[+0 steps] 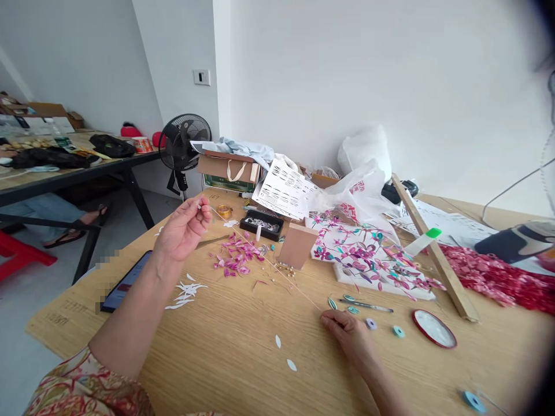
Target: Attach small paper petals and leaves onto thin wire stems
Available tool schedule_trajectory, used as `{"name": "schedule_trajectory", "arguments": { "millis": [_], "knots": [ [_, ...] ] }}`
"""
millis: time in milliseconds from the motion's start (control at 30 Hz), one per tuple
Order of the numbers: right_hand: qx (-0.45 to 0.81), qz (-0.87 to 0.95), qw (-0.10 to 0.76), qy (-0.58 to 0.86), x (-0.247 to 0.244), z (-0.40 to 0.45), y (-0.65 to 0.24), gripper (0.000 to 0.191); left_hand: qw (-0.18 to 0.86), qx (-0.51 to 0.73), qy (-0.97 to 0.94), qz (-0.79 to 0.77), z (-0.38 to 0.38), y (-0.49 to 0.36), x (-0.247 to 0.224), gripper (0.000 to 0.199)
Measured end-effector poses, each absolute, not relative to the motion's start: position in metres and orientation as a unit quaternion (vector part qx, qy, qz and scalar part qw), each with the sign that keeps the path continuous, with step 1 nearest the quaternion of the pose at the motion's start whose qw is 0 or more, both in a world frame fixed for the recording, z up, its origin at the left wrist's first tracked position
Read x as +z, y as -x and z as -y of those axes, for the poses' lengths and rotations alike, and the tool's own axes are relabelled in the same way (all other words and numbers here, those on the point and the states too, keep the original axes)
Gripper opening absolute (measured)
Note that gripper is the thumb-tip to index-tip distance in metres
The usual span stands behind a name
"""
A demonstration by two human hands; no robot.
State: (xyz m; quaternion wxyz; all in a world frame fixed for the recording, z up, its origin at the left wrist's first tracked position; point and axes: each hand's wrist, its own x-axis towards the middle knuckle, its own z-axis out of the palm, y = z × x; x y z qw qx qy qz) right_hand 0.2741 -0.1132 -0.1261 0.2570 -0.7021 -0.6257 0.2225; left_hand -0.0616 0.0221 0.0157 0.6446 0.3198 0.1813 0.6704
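Observation:
A thin pale thread (304,295) runs taut and slanting across the table between my two hands. Raised on the left, my left hand (185,228) pinches one end, palm turned partly toward me, with a tiny white bit at the fingertips. My right hand (347,335) rests low near the tabletop, thumb and fingers closed on the other end. Two white petal-shaped pieces (278,341) lie left of my right hand. Just beyond it are green-edged leaf pieces (332,303), a slim pen-like tool (368,305) and small spools (371,323). Loose pink-purple petals (234,254) lie beneath the thread.
White slivers (186,294) and a phone (125,283) lie by my left forearm. A black tray (262,225), an upright brown block (297,245) and a flower-covered white board (385,283) stand further back. A wooden bar (433,248) leans at right, near a round red-rimmed dish (434,329).

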Motion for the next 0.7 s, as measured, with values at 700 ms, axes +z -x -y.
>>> {"name": "schedule_trajectory", "arguments": {
  "millis": [700],
  "knots": [
    [0.145, 0.620, 0.189, 0.747, -0.126, 0.153, -0.319, 0.029, 0.515, 0.795, -0.262, -0.187, -0.055, 0.120, 0.047, 0.025]
  ]
}}
